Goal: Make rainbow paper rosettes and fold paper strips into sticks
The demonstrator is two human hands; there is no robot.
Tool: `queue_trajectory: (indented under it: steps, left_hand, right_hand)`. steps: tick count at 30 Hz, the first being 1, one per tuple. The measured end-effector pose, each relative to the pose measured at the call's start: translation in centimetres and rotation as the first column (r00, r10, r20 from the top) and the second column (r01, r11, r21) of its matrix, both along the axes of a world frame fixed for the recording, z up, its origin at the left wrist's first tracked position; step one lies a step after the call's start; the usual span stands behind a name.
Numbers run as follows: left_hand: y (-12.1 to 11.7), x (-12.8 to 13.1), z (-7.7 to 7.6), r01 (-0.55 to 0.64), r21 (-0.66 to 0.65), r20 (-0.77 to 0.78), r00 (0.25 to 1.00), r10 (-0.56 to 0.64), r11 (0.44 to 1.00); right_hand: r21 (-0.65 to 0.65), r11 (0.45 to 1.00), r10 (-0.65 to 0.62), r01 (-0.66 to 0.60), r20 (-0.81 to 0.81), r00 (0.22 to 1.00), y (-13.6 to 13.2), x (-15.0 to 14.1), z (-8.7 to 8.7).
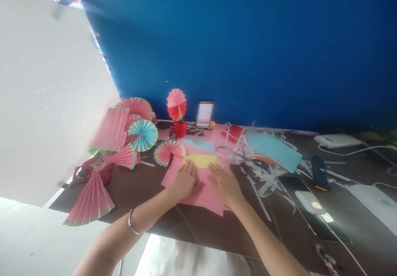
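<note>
My left hand (183,181) and my right hand (225,183) both lie flat, fingers stretched forward, on a pink sheet of paper (207,195) on the dark table. Their fingertips reach a yellow paper strip (201,160) that lies across the pink sheet. A thin bracelet (131,223) sits on my left wrist. Neither hand holds anything.
Several pleated pink and blue paper fans (124,135) lie at the left, and a red pot with a paper flower (178,114) stands behind. Light-blue paper (274,150), scissors (231,155), white paper strips, a phone (310,201), cables and a power bank (336,140) crowd the right. A blue wall rises behind.
</note>
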State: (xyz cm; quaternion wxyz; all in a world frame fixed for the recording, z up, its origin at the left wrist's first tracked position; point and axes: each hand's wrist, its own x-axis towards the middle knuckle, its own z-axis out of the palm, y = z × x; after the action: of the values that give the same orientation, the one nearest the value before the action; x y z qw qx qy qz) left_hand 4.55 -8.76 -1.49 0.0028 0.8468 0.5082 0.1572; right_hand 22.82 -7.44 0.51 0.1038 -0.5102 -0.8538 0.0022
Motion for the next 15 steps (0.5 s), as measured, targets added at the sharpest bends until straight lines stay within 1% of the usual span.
queue_trajectory:
  steps: [3,7,11,15]
  left_hand:
    - [-0.4,0.5,-0.5,-0.103,0.01,-0.021,0.994,0.103,0.995]
    - [-1.1,1.1,-0.6,-0.198,-0.005,-0.028,0.98,0.198,0.98]
    - [-1.5,1.1,-0.6,-0.192,0.013,-0.083,0.978,0.193,0.981]
    - [-1.6,0.7,-0.7,-0.169,0.012,-0.077,0.983,0.169,0.986]
  right_hand:
    - [0.046,0.997,-0.054,0.055,-0.012,0.998,-0.1,0.6,0.0]
    - [0.029,0.99,-0.14,0.14,-0.017,0.99,-0.1,1.1,0.1]
    - [0.012,0.986,-0.166,0.167,-0.03,0.986,-0.1,1.3,0.3]
    - [0.056,0.979,-0.195,0.198,-0.062,0.979,-0.1,1.3,0.2]
